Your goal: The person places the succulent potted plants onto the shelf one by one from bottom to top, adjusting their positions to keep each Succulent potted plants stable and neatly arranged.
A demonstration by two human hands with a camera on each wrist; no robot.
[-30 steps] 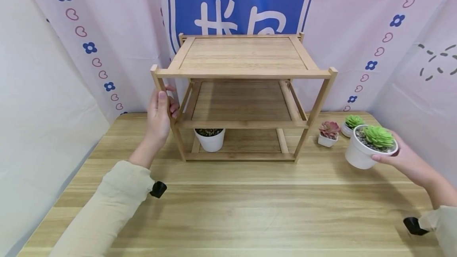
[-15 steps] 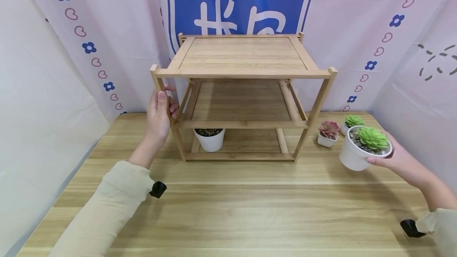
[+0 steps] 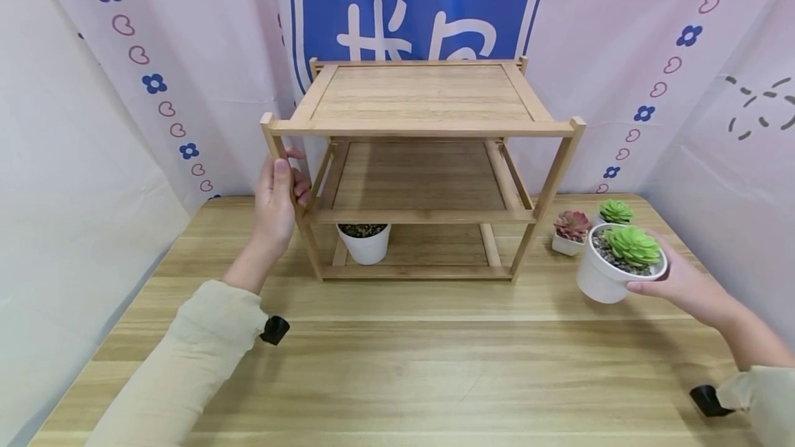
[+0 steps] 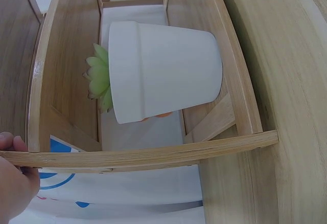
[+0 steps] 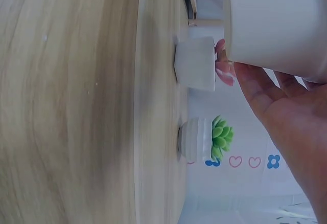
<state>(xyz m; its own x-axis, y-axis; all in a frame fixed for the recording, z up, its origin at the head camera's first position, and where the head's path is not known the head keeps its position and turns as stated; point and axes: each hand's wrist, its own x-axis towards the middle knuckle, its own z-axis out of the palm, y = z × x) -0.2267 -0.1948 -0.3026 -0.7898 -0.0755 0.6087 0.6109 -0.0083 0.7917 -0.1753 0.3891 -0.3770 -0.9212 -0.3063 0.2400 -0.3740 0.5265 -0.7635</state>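
A three-tier wooden shelf (image 3: 428, 216) stands at the back of the table. My left hand (image 3: 276, 202) grips its front left post, thumb in front and fingers curled behind. On the bottom tier, at the left, sits a white potted succulent (image 3: 365, 247); its green leaves show in the left wrist view, a pot (image 4: 168, 70) beside the post. My right hand (image 3: 689, 285) holds a larger white pot with a green succulent (image 3: 611, 271) by its right side. In the right wrist view that pot (image 5: 276, 24) is raised off the table, with fingers around it.
Behind the held pot stand a small red succulent in a white square pot (image 3: 569, 233) and a small green succulent (image 3: 616, 212), partly hidden. A printed curtain (image 3: 596, 54) hangs behind the wooden table (image 3: 397, 364).
My right hand has carried the potted succulent leftward and slightly nearer, toward the shelf; the pot now covers part of the small green succulent's pot. My left hand keeps its place on the post.
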